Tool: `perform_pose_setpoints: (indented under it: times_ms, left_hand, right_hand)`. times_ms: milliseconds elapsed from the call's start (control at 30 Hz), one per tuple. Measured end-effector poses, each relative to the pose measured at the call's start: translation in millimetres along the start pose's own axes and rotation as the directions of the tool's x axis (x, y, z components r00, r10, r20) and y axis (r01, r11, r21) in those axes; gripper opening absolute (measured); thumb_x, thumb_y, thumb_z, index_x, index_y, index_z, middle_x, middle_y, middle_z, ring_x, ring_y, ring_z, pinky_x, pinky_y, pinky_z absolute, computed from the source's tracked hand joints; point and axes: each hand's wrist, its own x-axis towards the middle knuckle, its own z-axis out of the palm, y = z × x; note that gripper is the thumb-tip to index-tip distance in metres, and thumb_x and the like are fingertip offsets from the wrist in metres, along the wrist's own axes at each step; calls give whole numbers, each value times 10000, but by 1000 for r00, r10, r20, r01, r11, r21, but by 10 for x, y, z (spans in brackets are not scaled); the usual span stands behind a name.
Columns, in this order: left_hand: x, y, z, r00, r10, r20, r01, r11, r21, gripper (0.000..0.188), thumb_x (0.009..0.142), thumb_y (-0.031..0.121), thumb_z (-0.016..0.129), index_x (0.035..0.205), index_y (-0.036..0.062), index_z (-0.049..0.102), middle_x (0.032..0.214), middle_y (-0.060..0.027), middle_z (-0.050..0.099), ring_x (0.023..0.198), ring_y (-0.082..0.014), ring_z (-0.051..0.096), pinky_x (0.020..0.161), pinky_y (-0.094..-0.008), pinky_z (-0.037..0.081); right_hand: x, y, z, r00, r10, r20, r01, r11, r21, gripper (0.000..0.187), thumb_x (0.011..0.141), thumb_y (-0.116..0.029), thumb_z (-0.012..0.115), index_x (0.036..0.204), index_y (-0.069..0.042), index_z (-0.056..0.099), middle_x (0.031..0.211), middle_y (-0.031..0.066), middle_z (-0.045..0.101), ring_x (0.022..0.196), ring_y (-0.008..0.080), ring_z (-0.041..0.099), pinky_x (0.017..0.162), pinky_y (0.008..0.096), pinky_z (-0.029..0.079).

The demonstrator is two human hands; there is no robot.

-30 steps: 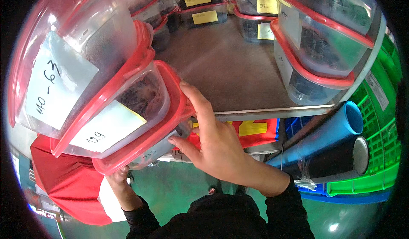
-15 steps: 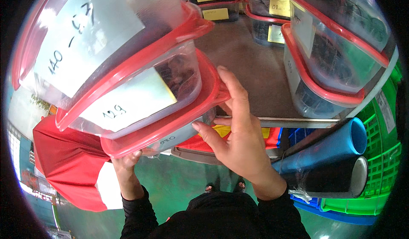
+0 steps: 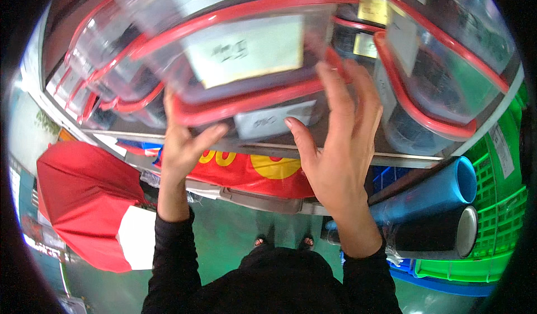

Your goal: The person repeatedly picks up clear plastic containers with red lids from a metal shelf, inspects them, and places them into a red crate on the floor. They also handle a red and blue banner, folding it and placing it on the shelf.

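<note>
In front of me is a tilted, slightly blurred stack of clear plastic containers with red lids, at the shelf's front edge. Its lowest container (image 3: 274,121) bears a white label; the container above it (image 3: 168,59) has a larger pale label with a yellow edge. My left hand (image 3: 184,146) is at the lowest container's left end, thumb toward the front and fingers along the side. At the right end, my right hand (image 3: 341,140) curves around the corner, its thumb by the label and its fingers against the red rim. The fingertips are partly hidden. Dark contents show through the plastic.
More red-lidded containers (image 3: 123,79) stand on the shelf at left, and another stack (image 3: 430,79) at right. Below the shelf edge (image 3: 386,158) are a red banner (image 3: 235,177), a blue roll (image 3: 425,193), a black roll (image 3: 430,233) and green crates (image 3: 498,219). Red fabric (image 3: 84,202) is at left.
The stack has moved right and away from me, from the left side over to the shelf. My left hand has come up from beneath to its left end; my right hand stays at its right end.
</note>
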Motion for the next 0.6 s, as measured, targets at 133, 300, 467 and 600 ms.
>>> perform_pose_setpoints:
  times_ms: [133,300,467,600]
  left_hand:
    - [270,-122,131,998,70,6,-70,997,14,1086,724,235,789,1427,-59,14,1341,-208,435,1185,-255,480,1003,-336,366]
    - [175,-210,-49,974,228,11,-219,916,337,916,786,219,710,1407,-89,113,1340,-291,398,1216,-382,453,982,-377,391]
    - [-157,-89,-476,957,286,50,-285,893,348,680,790,108,669,1365,-18,328,1387,-244,358,1268,-379,396,1012,-399,360]
    - [-352,-105,-819,983,178,-36,-167,964,206,529,768,36,641,1270,4,474,1330,-215,433,1245,-350,433,1007,-397,363]
  right_hand:
    - [197,-179,233,950,-264,166,293,938,-186,426,727,-162,625,1145,-126,551,1073,104,502,1028,273,509,956,503,368]
    - [482,-289,519,932,-208,296,320,856,-407,414,638,-156,729,1021,-109,579,951,57,511,930,243,524,792,415,427]
    - [761,-63,951,934,-125,335,291,808,-512,506,657,-153,743,1121,-109,545,988,78,519,978,259,542,737,425,467]
    - [936,131,1244,938,-68,339,261,783,-564,545,633,-141,779,1117,-117,529,1032,88,524,1014,290,542,789,450,478]
